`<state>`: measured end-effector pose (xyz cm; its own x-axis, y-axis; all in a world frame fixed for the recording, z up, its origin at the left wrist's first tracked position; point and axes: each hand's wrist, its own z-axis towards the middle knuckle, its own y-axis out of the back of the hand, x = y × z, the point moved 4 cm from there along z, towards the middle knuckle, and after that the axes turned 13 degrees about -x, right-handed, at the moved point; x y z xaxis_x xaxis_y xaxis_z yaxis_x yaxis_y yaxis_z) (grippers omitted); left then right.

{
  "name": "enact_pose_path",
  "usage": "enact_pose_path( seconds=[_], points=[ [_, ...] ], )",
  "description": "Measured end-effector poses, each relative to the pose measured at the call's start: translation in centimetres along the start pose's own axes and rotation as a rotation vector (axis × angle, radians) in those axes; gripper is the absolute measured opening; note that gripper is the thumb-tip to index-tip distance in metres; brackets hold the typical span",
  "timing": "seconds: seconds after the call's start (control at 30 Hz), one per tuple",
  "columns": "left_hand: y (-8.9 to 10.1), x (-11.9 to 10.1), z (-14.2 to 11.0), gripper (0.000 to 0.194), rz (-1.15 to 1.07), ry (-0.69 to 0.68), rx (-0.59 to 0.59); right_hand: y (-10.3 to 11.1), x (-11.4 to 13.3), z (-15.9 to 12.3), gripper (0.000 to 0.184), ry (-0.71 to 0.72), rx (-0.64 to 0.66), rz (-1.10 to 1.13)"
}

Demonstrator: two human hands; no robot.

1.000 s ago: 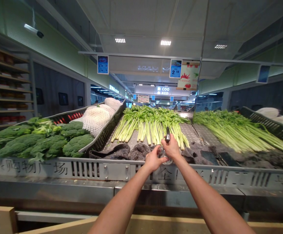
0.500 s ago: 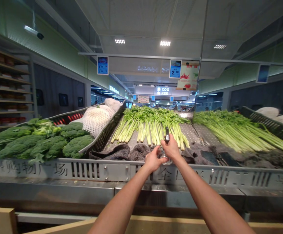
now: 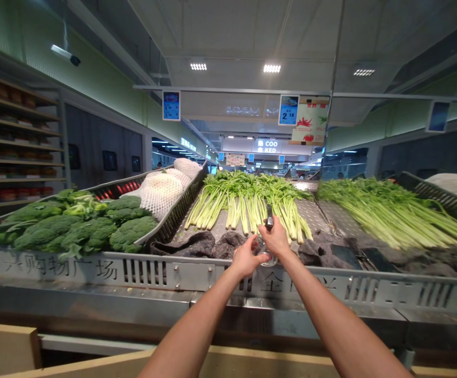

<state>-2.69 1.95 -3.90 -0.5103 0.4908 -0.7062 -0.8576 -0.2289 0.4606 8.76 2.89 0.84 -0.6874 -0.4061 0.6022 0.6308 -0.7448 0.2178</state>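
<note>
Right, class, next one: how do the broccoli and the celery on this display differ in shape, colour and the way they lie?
The broccoli has dense, rounded heads, while the celery has long, thin stalks with leafy tops. The broccoli is mostly deep green; the celery has pale stalks and brighter green leaves. The broccoli is heaped together, whereas the celery is laid out in a row with its stalk ends towards the front. Both are green vegetables.

"COO KED" on lit sign (image 3: 267, 146); "2 18" on blue card (image 3: 288, 110); "购物广场" on crate front (image 3: 192, 276).
</note>
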Motion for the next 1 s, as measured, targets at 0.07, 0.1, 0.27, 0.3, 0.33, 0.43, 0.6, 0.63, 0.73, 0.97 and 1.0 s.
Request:
enact_pose_path(
  seconds=[0.07,0.1,0.27,0.3,0.33,0.43,0.6,0.63,0.73,0.97,1.0],
  points=[
    [0.1,0.2,0.0,0.069,-0.003,-0.001,-0.007,-0.2,0.1,0.0,0.033,0.012,-0.012,-0.004],
    [0.1,0.3,0.0,0.069,-0.007,-0.004,-0.011,-0.2,0.1,-0.1,0.032,0.019,-0.020,-0.005],
    [0.1,0.5,0.1,0.069,-0.004,-0.007,-0.019,-0.5,0.0,-0.1,0.029,0.013,-0.016,-0.003],
    [0.1,0.5,0.1,0.069,-0.001,-0.009,-0.021,-0.5,-0.1,0.0,0.030,0.008,-0.013,-0.002],
    [0.1,0.5,0.1,0.069,0.002,-0.010,-0.023,-0.5,-0.1,0.0,0.031,0.004,-0.011,-0.002],
    [0.1,0.5,0.1,0.069,0.004,-0.011,-0.027,-0.5,-0.2,-0.1,0.035,-0.008,-0.006,-0.003],
    [-0.1,0.7,0.2,0.070,-0.002,-0.004,-0.021,-0.4,0.0,-0.1,0.036,-0.020,0.006,-0.003],
    [-0.1,0.8,0.2,0.070,-0.004,-0.003,-0.019,-0.4,0.0,-0.2,0.036,-0.021,0.007,-0.001],
    [0.0,0.7,0.2,0.071,-0.010,0.004,-0.016,-0.3,0.2,-0.2,0.036,-0.021,0.004,0.003],
    [0.8,0.7,0.1,0.069,0.003,0.004,-0.021,-0.6,1.3,-0.5,0.034,0.036,-0.009,0.016],
    [1.0,0.8,0.2,0.070,0.006,0.007,-0.025,-0.8,1.5,-0.5,0.033,0.050,-0.005,0.016]
  ],
)
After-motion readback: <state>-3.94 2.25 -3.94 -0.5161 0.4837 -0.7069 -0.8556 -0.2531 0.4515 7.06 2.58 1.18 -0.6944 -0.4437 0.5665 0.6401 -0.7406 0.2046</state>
